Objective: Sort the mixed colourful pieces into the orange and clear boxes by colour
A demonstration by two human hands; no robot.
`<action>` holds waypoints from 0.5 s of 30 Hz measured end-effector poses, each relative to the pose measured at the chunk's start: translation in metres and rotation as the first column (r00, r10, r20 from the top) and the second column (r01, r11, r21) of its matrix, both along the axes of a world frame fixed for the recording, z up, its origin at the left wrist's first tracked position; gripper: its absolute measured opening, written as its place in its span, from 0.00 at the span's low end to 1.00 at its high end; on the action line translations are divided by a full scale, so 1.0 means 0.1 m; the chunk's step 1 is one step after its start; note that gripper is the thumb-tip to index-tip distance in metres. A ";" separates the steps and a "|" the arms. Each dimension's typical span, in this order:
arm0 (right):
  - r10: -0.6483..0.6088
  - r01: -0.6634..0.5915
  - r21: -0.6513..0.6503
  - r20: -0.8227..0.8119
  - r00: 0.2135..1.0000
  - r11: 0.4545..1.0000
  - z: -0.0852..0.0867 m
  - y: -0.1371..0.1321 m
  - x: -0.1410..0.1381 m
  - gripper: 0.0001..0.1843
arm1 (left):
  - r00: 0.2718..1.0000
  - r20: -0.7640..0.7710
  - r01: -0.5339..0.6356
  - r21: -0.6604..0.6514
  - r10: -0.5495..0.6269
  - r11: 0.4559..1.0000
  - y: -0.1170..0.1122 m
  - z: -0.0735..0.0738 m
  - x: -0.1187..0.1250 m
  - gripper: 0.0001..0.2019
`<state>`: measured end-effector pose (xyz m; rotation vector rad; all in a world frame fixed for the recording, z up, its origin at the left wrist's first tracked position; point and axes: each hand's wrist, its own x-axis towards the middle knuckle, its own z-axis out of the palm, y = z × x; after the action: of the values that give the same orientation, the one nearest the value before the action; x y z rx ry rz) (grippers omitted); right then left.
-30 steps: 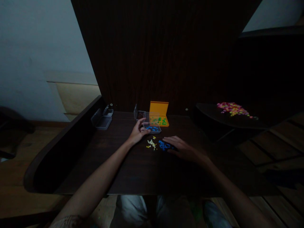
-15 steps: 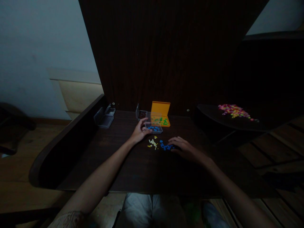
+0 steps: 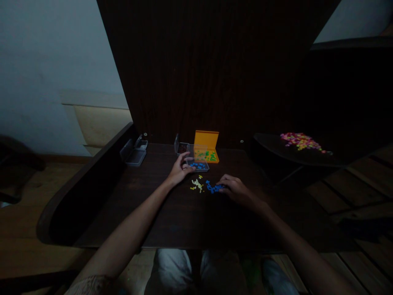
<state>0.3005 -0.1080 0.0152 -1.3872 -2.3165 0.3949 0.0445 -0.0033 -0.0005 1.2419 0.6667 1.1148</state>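
Observation:
My left hand [image 3: 179, 170] grips the left side of a small clear plastic box [image 3: 202, 170], thumb at its front and fingers behind. The lid stands up, and several blue pieces [image 3: 199, 166] lie inside. On the dark tabletop, my right hand [image 3: 235, 188] has its fingers drawn together at the right end of a small pile of loose blue pieces [image 3: 212, 188]. The fingertips pinch at the pile; exactly which pieces they hold is hidden. Left of the pile lie pale yellow pieces [image 3: 197, 185] and a few brighter yellow ones.
Behind the clear box stands an open orange box [image 3: 206, 141] with green pieces. A clear box with dark contents [image 3: 183, 148] is beside it. Open clear boxes [image 3: 135, 158] stand at the left wall panel. A heap of multicoloured pieces [image 3: 302, 141] rests on the right ledge.
My right hand's fingers have closed from a looser spread and come down onto the right end of the blue pile. The left hand keeps its grip on the clear box.

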 end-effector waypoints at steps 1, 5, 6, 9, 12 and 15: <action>-0.011 0.012 0.013 -0.008 1.000 1.000 -0.02 0.00 0.00 0.09 | 1.000 0.000 0.000 0.001 0.000 1.000 0.00 0.00 0.00 0.36; -0.059 0.060 0.033 -0.034 0.998 0.998 -0.06 -0.02 -0.04 0.06 | 1.000 0.001 -0.004 0.011 0.004 1.000 0.01 -0.02 -0.01 0.36; -0.083 0.084 0.027 -0.034 0.996 0.996 -0.06 -0.03 -0.05 0.06 | 1.000 0.002 -0.003 0.011 0.003 1.000 0.01 -0.02 -0.01 0.36; -0.162 0.162 -0.027 -0.018 0.987 0.986 -0.04 -0.04 -0.09 0.05 | 1.000 0.013 0.000 0.008 0.000 1.000 0.02 -0.05 -0.01 0.35; -0.210 0.211 -0.075 0.021 0.977 0.975 -0.02 -0.05 -0.12 0.05 | 1.000 0.022 0.008 0.005 -0.008 1.000 0.03 -0.05 -0.02 0.36; -0.235 0.237 -0.044 0.054 0.971 0.970 -0.03 -0.05 -0.16 0.07 | 1.000 0.018 0.008 -0.003 -0.008 1.000 0.04 -0.05 -0.02 0.35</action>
<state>0.2844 -0.1134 0.0120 -1.6916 -2.1579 0.3518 0.0429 0.0002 -0.0053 1.2293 0.6492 1.1172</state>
